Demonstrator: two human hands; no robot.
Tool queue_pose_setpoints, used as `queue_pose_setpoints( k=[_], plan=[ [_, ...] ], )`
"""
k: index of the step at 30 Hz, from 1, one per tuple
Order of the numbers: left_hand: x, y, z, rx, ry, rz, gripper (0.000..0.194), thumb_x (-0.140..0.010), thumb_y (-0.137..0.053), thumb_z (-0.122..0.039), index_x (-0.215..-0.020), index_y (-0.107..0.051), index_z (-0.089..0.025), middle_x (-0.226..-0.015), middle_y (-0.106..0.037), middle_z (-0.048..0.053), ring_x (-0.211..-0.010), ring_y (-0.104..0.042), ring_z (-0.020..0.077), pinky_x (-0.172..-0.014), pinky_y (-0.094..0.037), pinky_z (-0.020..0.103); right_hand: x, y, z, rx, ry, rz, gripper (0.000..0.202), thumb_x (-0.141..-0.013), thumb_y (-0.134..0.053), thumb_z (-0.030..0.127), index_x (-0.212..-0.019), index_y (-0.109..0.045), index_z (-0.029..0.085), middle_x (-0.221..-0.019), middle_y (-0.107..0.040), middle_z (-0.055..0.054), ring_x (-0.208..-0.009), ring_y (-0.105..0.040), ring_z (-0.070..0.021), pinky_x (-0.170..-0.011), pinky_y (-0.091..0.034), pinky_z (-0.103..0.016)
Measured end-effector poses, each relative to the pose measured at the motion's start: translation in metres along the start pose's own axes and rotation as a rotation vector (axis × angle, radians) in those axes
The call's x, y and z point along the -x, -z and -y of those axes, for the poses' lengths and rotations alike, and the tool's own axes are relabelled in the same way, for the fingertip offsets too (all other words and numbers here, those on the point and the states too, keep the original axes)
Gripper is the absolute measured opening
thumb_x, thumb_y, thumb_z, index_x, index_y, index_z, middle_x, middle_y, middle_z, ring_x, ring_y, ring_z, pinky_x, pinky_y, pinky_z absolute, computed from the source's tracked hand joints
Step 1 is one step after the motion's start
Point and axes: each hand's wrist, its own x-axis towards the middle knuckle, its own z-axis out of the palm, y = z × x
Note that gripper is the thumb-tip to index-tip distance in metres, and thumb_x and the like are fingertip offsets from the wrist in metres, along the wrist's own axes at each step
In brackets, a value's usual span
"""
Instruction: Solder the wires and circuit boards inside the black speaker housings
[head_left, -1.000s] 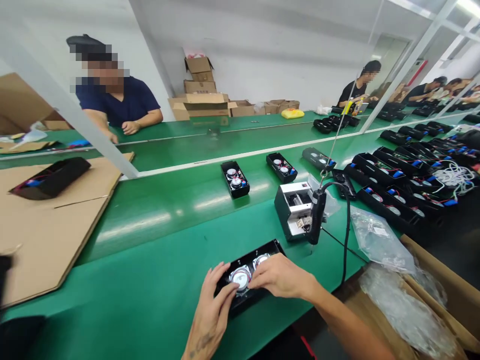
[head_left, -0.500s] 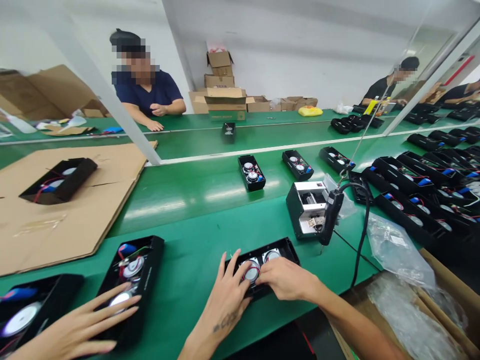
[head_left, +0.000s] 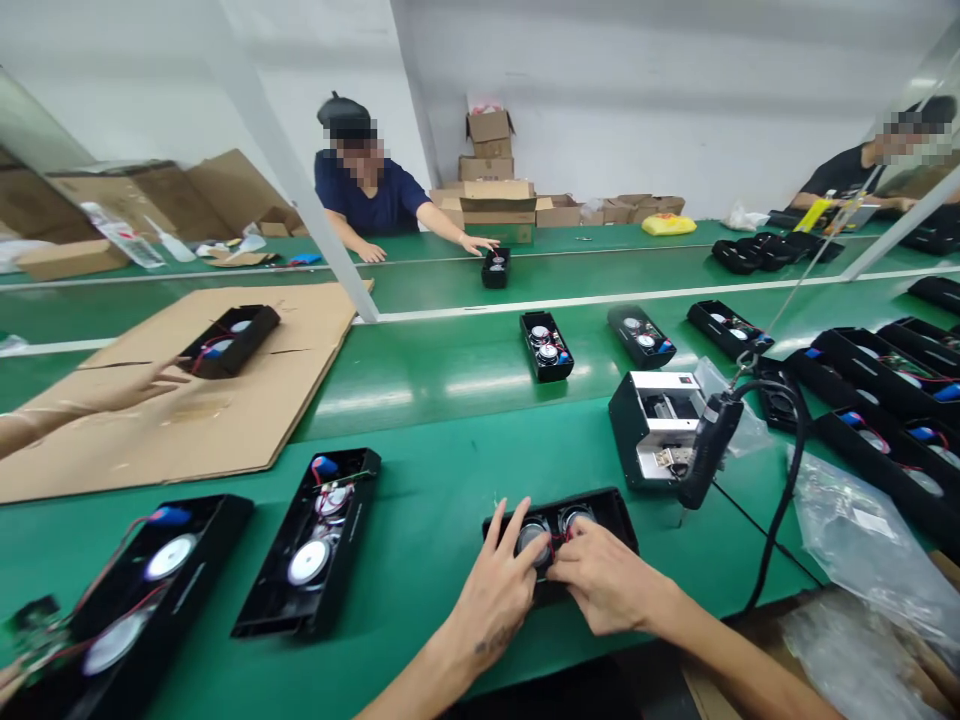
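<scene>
A black speaker housing [head_left: 619, 515] lies on the green bench in front of me, with two round speakers and red wires inside. My left hand [head_left: 491, 590] rests over its left part, fingers stretched and spread, one touching the left speaker [head_left: 532, 540]. Fingers of my right hand [head_left: 611, 575] are pinched together at the middle, beside the right speaker [head_left: 576, 518] and the red wires. What they pinch is hidden. To the left stand two more open housings, a nearer one [head_left: 191, 585] and another [head_left: 349, 540], with white-backed speakers and blue parts.
A black and silver machine [head_left: 652, 430] stands right, beside a hanging electric screwdriver [head_left: 712, 450]. Plastic bags [head_left: 862, 520] and many housings lie farther right. A co-worker's hand [head_left: 161, 380] reaches over cardboard [head_left: 247, 430]. Across the bench, another person [head_left: 375, 200] touches a housing [head_left: 495, 268].
The view has shifted left. A co-worker's hand has left the nearby left housing; another now reaches toward the one on the cardboard. The person opposite has reached out to a housing. My hands remain at mine.
</scene>
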Motion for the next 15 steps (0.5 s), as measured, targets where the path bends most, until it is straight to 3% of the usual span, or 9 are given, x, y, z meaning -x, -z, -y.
queue_pose_setpoints(
  k=[5, 8, 10, 13, 15],
  plan=[
    [-0.004, 0.002, 0.006, 0.129, 0.056, 0.026, 0.038, -0.083, -0.086, -0.030, -0.119, -0.078, -0.023, -0.142, -0.070, 0.008, -0.162, -0.030, 0.0460, -0.134, -0.022, 0.072, -0.002, -0.005, 0.009, 0.047, -0.061, -0.023, 0.028, -0.088, -0.057, 0.009, -0.112, -0.070, 0.016, -0.107, -0.079, -0.013, -0.087, -0.069, -0.0252, -0.097, -0.042, -0.044],
    [-0.018, 0.016, 0.022, 0.339, 0.147, 0.106, 0.032, -0.081, -0.086, -0.024, -0.112, -0.082, -0.032, -0.140, -0.072, 0.003, -0.160, -0.035, 0.0426, -0.133, -0.019, 0.074, -0.010, 0.003, 0.007, 0.020, -0.129, -0.014, 0.035, -0.090, -0.056, 0.007, -0.121, -0.069, 0.016, -0.110, -0.079, -0.014, -0.097, -0.071, -0.0273, -0.098, -0.044, -0.043],
    [-0.032, 0.027, 0.039, 0.487, 0.222, 0.189, 0.020, -0.078, -0.089, -0.026, -0.097, -0.084, -0.032, -0.137, -0.074, 0.001, -0.158, -0.039, 0.0414, -0.132, -0.019, 0.070, -0.023, 0.018, -0.001, -0.033, -0.208, 0.034, 0.036, -0.088, -0.061, 0.010, -0.122, -0.071, 0.018, -0.101, -0.080, -0.012, -0.095, -0.073, -0.0282, -0.088, -0.046, -0.038],
    [-0.055, 0.038, 0.065, 0.591, 0.283, 0.275, 0.019, -0.071, -0.094, -0.038, -0.073, -0.080, -0.027, -0.132, -0.075, 0.001, -0.145, -0.056, 0.0371, -0.123, -0.042, 0.052, -0.050, 0.050, -0.018, -0.141, -0.294, 0.123, 0.037, -0.078, -0.070, 0.013, -0.113, -0.077, 0.020, -0.092, -0.081, -0.008, -0.085, -0.074, -0.0267, -0.068, -0.044, -0.030],
    [-0.066, 0.043, 0.078, 0.619, 0.300, 0.315, 0.030, -0.066, -0.095, -0.046, -0.065, -0.075, -0.024, -0.129, -0.076, 0.001, -0.121, -0.070, 0.0292, -0.098, -0.056, 0.036, -0.066, 0.068, -0.028, -0.220, -0.286, 0.171, 0.035, -0.072, -0.073, 0.011, -0.105, -0.079, 0.019, -0.093, -0.082, -0.005, -0.084, -0.074, -0.0242, -0.064, -0.043, -0.028]
  ],
)
